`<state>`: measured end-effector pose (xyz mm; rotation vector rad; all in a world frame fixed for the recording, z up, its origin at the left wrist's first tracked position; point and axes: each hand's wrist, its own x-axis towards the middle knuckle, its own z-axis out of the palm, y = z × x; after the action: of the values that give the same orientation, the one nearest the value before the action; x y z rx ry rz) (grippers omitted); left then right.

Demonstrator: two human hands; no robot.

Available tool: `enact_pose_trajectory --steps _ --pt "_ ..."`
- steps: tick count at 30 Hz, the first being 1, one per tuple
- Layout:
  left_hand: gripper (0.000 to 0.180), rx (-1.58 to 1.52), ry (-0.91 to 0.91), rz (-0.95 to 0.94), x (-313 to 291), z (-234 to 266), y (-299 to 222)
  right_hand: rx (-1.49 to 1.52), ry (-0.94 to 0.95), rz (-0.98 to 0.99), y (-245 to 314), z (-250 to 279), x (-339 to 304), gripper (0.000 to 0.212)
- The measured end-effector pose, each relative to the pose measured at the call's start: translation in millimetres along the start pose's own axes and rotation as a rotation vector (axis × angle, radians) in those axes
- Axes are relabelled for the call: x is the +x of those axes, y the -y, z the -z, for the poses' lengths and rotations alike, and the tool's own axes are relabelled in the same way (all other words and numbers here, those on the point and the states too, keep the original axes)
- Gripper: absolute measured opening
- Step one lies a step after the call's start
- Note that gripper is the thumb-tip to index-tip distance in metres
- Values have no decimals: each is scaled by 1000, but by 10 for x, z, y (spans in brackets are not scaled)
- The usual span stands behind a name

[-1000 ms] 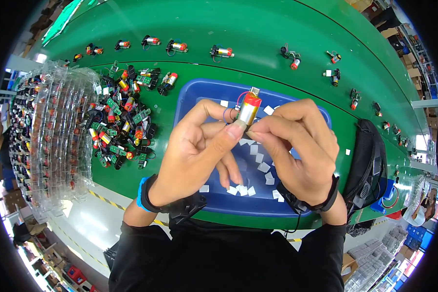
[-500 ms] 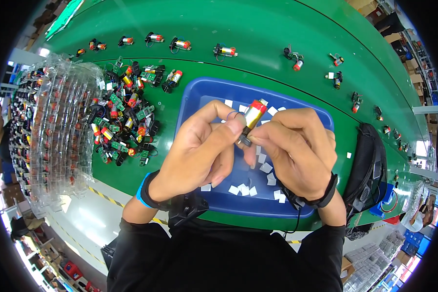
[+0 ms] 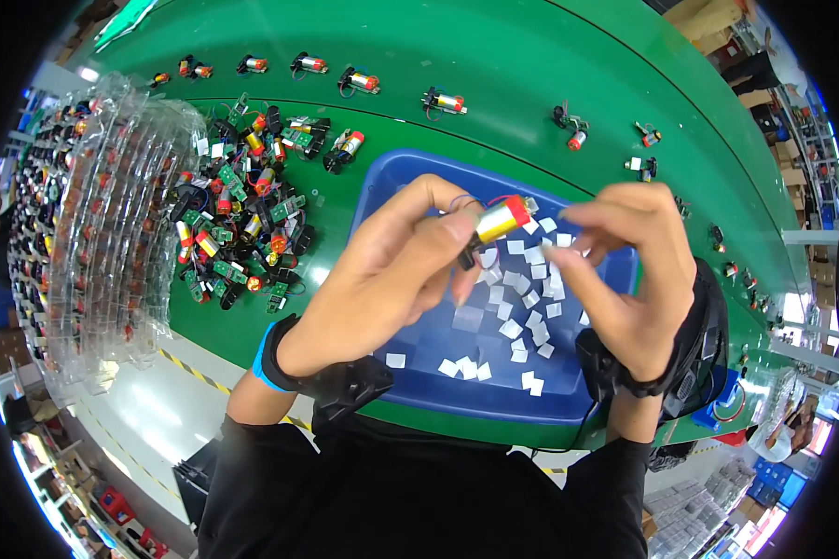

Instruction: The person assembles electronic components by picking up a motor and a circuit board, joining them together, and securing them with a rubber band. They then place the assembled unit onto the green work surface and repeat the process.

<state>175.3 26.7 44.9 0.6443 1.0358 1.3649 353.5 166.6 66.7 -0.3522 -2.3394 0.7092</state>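
Note:
Above a blue plastic tub (image 3: 475, 406), my left hand (image 3: 373, 270) pinches a small cylindrical battery assembly (image 3: 502, 220) between thumb and fingers. The cell is silver and yellow with red ends; thin wires and a black part show at its lower end, partly hidden by the fingers. To the right of the battery, my right hand (image 3: 639, 270) is raised with thumb and fingers apart, and nothing is visible between them. Many small white squares (image 3: 511, 329) lie scattered on the tub's floor beneath both hands.
Left of the tub lies a heap of battery assemblies with green circuit boards (image 3: 252, 224). Beyond it stand stacked clear plastic trays (image 3: 112, 233). Single battery assemblies (image 3: 449, 102) line the green table's (image 3: 494, 56) far side. A black bag (image 3: 708, 326) rests at the right.
My right hand has let go of the battery's black end and moved right, its fingers opening. The battery in my left hand has tilted further to the right.

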Motion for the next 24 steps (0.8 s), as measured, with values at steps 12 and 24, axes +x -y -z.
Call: enact_pose_trajectory --steps 12,24 --pt "27 111 -180 -79 122 10 54 -124 231 -332 -1571 -610 628 26" --pt "18 256 30 -136 129 -46 203 -272 253 -235 -2522 -319 511 41"
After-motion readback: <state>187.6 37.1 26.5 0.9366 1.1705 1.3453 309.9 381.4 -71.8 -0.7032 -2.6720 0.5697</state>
